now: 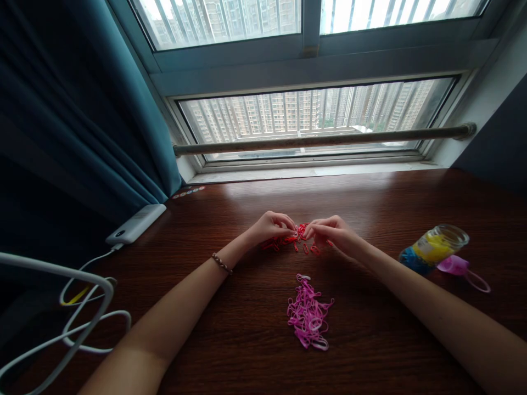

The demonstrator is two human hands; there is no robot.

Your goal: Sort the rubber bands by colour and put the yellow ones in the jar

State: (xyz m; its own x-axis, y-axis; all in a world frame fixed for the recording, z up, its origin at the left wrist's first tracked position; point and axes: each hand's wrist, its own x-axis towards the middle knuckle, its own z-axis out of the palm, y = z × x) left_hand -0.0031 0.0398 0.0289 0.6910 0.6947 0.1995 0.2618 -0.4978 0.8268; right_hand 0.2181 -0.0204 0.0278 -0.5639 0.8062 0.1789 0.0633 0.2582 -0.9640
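Observation:
My left hand (pixel 275 226) reaches in from the left, thumb and fingertips pinched together at a pile of small red rubber bands (pixel 302 229). Facing it, my right hand (pixel 330 231) has its fingers curled and closed at the other side of the same pile. Whatever lies between the fingertips is too small to make out. Several loose red bands rest on the tabletop just below both hands. Nearer to me, between my forearms, lies a heap of small pink and purple rubber bands (pixel 309 315), which neither hand touches.
On the right a clear jar (pixel 436 247) with yellow and blue contents lies tilted beside a pink-purple piece with a loop (pixel 455 265). A white power bank (pixel 135 224) and white cables (pixel 99 285) are on the left. A blue curtain (pixel 102 109) hangs by the window.

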